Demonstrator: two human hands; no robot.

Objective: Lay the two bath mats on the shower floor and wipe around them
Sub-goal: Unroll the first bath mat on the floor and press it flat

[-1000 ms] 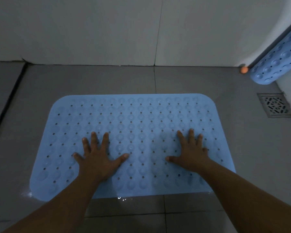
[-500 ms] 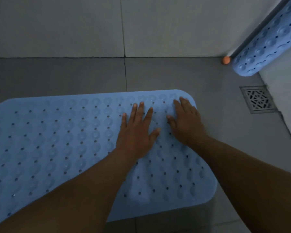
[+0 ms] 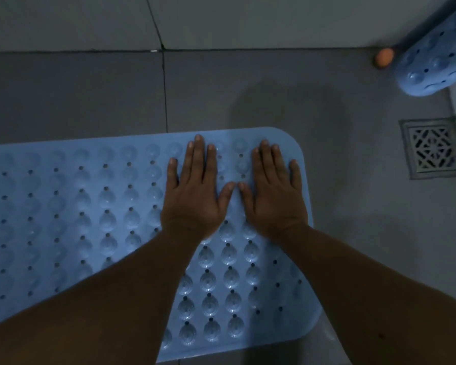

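Dim shower stall, grey tiled floor (image 3: 90, 96) with a damp patch and a square metal drain grate (image 3: 431, 148) at far right; a flat light-blue rubber bath mat with holes and suction bumps (image 3: 90, 219) lies on it, while a second rolled light-blue bath mat (image 3: 437, 64) leans in the far right corner beside a small orange ball (image 3: 384, 61). Left hand (image 3: 192, 196) and right hand (image 3: 273, 196), fingers straight and grasping nothing, press side by side on the flat mat's far right corner. Risks: wet floor may let the mat slide under uneven pressing, cups near the left end may stay unstuck, and the rolled mat could tip over.
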